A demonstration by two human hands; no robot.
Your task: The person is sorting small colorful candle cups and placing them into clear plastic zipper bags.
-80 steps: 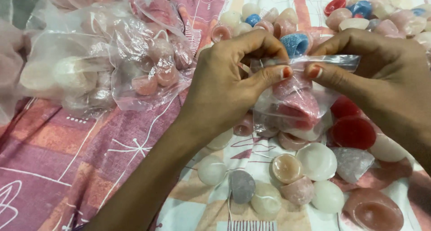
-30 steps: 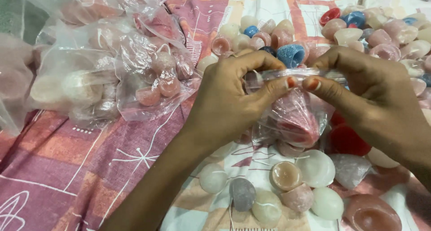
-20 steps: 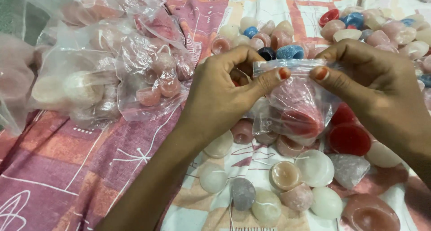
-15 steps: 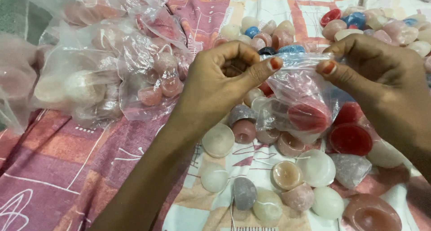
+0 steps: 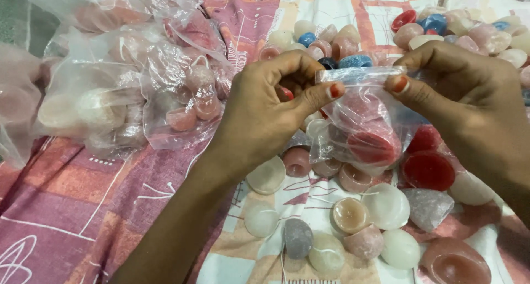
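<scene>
Both hands hold one small clear plastic bag [image 5: 361,132] by its top edge, above a spread of loose stones. My left hand [image 5: 270,110] pinches the left end of the bag's mouth between thumb and fingers. At the right end, my right hand [image 5: 464,99] pinches the same edge. Inside the bag are a few pink and red round stones [image 5: 374,146]. The bag hangs a little above the cloth.
Loose polished stones, white, pink, grey, red and blue, lie on a patterned pink and cream cloth [image 5: 72,206]: a red one [image 5: 428,171], a white one [image 5: 386,205]. A pile of filled clear bags [image 5: 127,90] sits at the left. More stones [image 5: 441,27] lie at the far right.
The small bag has stayed between both hands, rising slightly. My fingers have shifted along its top edge, and the view has tilted a little.
</scene>
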